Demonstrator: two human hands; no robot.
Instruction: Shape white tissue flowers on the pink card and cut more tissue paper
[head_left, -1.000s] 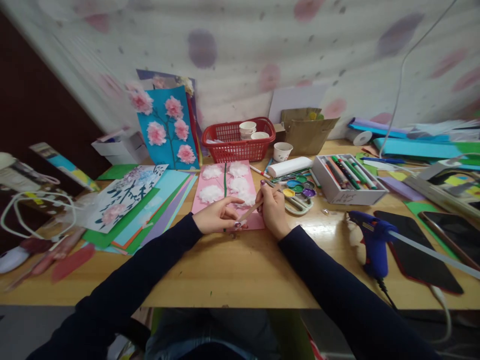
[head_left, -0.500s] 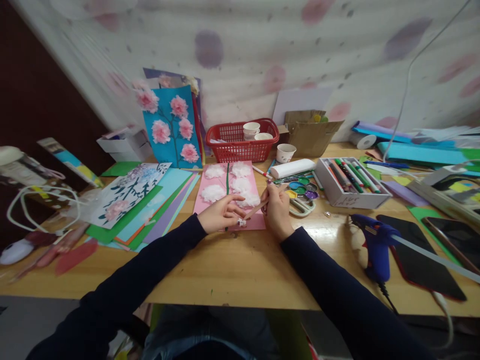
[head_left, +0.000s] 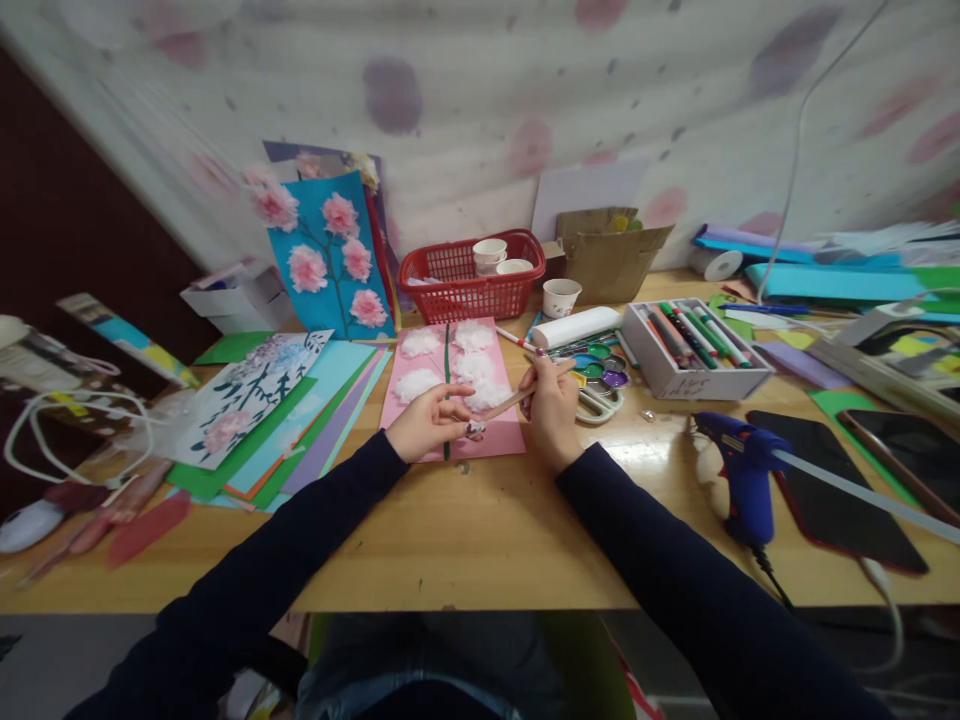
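Observation:
A pink card (head_left: 420,412) with white tissue flowers and a green stem lies on the wooden table (head_left: 465,530) in front of me. My left hand (head_left: 427,420) rests on the card's lower part, its fingers pinched on a small white tissue flower (head_left: 475,431). My right hand (head_left: 547,405) is closed round a thin brush (head_left: 517,397), whose tip points left at that small flower. Just right of my right hand sit a paint palette (head_left: 600,370) and scissors (head_left: 598,403).
Stacked coloured papers (head_left: 300,420) and a blue flower picture (head_left: 330,255) lie to the left. A red basket (head_left: 469,275) with cups stands behind, with a box of markers (head_left: 694,350) at right. A blue glue gun (head_left: 739,470) and dark tablets (head_left: 840,495) are near right.
The view shifted slightly. My left fingers have drawn in round the small white flower, and the brush tip stays against it.

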